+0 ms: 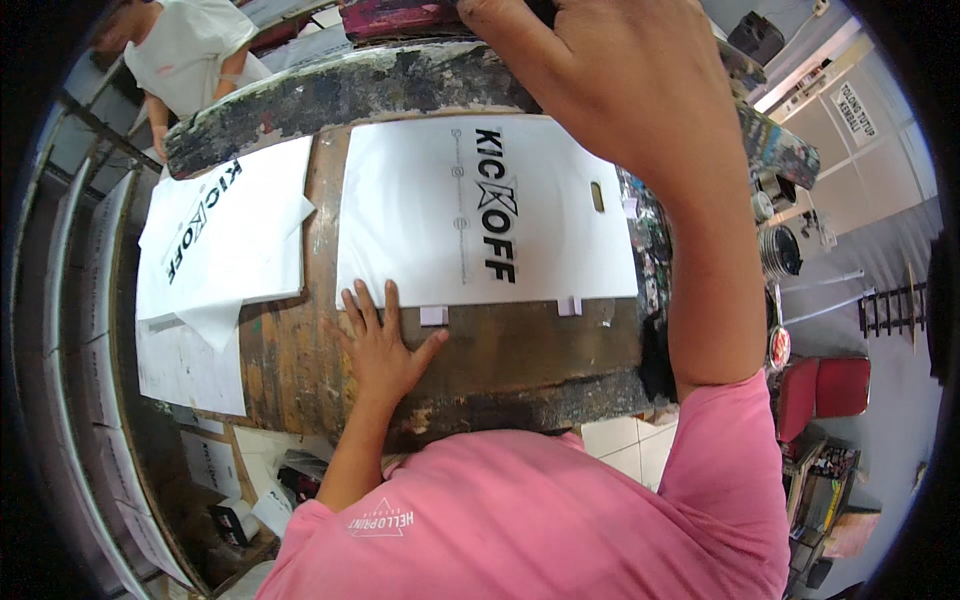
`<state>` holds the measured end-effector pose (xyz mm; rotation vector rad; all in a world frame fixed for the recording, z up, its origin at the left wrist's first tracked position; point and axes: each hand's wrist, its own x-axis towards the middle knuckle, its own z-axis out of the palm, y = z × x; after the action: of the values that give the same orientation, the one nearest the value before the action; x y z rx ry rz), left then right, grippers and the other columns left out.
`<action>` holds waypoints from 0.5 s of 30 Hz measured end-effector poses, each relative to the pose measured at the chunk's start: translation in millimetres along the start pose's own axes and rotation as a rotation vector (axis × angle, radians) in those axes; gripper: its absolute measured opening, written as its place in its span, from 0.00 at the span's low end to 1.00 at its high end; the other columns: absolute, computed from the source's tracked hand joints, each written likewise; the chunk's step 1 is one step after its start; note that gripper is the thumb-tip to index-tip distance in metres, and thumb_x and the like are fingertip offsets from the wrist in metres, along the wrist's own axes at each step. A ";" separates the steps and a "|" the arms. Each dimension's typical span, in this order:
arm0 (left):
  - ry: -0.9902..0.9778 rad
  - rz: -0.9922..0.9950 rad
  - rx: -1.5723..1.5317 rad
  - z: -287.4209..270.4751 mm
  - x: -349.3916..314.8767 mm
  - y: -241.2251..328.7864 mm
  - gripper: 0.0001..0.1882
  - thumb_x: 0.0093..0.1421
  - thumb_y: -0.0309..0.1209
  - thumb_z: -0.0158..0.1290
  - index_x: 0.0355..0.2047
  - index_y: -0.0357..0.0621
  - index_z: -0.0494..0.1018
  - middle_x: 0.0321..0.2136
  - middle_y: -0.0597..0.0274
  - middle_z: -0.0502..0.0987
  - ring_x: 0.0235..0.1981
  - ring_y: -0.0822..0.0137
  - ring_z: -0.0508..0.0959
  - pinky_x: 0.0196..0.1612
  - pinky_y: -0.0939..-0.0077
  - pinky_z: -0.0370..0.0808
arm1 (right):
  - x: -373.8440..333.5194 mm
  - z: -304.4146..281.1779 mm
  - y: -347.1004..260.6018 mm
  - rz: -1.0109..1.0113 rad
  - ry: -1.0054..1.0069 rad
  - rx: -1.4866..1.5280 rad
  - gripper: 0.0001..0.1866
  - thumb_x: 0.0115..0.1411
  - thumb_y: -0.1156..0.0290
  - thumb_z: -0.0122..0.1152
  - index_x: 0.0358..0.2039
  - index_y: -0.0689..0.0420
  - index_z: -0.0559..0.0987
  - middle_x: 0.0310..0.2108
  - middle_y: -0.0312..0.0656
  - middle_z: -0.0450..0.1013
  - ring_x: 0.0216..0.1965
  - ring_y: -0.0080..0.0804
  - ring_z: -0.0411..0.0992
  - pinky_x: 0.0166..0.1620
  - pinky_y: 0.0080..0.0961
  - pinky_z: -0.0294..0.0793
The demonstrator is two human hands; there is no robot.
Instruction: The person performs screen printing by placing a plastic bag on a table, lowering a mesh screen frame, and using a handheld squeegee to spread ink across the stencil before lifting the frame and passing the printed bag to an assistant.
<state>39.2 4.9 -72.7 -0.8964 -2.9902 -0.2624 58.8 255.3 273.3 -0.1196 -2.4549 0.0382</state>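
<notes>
A flat white bag (560, 225) with black printing and a cut-out handle slot lies on the stained work board (520, 345). My left hand (385, 345) is spread, its fingertips resting on the bag's near left corner. Raised over the board's far right side is my right hand (630, 85). Its thumb points left beside the dark, ink-stained frame (400, 20) at the top; the other fingers are mostly out of view, so any grip is hidden. Two small pale tabs, a left tab (433, 316) and a right tab (569, 306), sit along the bag's near edge.
Left of the bag, a loose pile of printed white bags (230, 245) overlaps the table. A paint-crusted beam (350, 95) runs behind. Another person (190, 55) in white stands at far left. Racks (75, 350) line the left; ink cans (778, 250) and a red chair (825, 390) are right.
</notes>
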 end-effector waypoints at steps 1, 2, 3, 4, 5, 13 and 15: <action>0.052 0.022 0.027 0.2 -0.2 -0.3 0.60 0.57 0.79 0.41 0.76 0.49 0.52 0.76 0.33 0.41 0.78 0.36 0.35 0.67 0.18 0.22 | 5.7 -0.8 2.4 -0.022 0.018 0.010 0.29 0.68 0.49 0.48 0.22 0.62 0.78 0.20 0.49 0.74 0.25 0.45 0.73 0.43 0.45 0.72; 0.044 0.023 0.068 -2.9 0.0 0.9 0.63 0.56 0.80 0.41 0.76 0.42 0.52 0.76 0.37 0.47 0.78 0.38 0.38 0.68 0.20 0.22 | 9.3 -2.1 0.5 -0.056 0.065 -0.001 0.29 0.67 0.49 0.48 0.22 0.62 0.79 0.20 0.49 0.74 0.25 0.44 0.74 0.42 0.44 0.73; -0.036 -0.006 -0.026 -8.2 4.3 3.2 0.63 0.56 0.80 0.42 0.75 0.40 0.53 0.75 0.36 0.49 0.78 0.39 0.38 0.68 0.20 0.22 | 14.9 -3.4 -1.2 -0.035 0.051 0.003 0.29 0.67 0.49 0.48 0.22 0.62 0.79 0.20 0.49 0.74 0.25 0.44 0.74 0.40 0.44 0.74; -0.070 -0.016 -0.067 -15.9 8.4 6.9 0.63 0.56 0.80 0.42 0.75 0.39 0.53 0.74 0.36 0.51 0.78 0.39 0.39 0.68 0.20 0.22 | 21.4 -6.1 -4.7 -0.014 0.037 0.006 0.29 0.67 0.49 0.48 0.22 0.62 0.80 0.20 0.49 0.74 0.25 0.43 0.74 0.38 0.43 0.74; -0.118 -0.024 -0.081 -24.7 15.4 12.3 0.64 0.55 0.80 0.43 0.74 0.37 0.54 0.73 0.35 0.53 0.78 0.40 0.39 0.68 0.20 0.22 | 30.6 -10.4 -7.1 0.063 -0.043 0.022 0.29 0.67 0.49 0.49 0.22 0.62 0.80 0.20 0.49 0.75 0.24 0.43 0.75 0.36 0.42 0.74; 0.454 -0.094 -0.837 -101.2 88.7 42.2 0.27 0.62 0.34 0.66 0.57 0.30 0.76 0.47 0.36 0.82 0.39 0.56 0.85 0.36 0.71 0.80 | 63.8 -20.0 -1.1 0.193 -0.202 0.074 0.26 0.67 0.50 0.51 0.28 0.62 0.81 0.23 0.51 0.75 0.27 0.45 0.74 0.34 0.39 0.73; 0.449 -0.236 -0.902 -107.1 89.2 36.8 0.22 0.65 0.29 0.63 0.57 0.32 0.77 0.39 0.48 0.84 0.32 0.70 0.82 0.31 0.80 0.76 | 55.0 -4.8 17.2 0.090 -0.142 0.059 0.25 0.68 0.51 0.51 0.31 0.62 0.81 0.24 0.52 0.75 0.27 0.47 0.74 0.35 0.39 0.73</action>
<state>-19.5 66.5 43.7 -0.3750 -2.4735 -1.6373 20.7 277.7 310.6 -0.2072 -2.5859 0.1638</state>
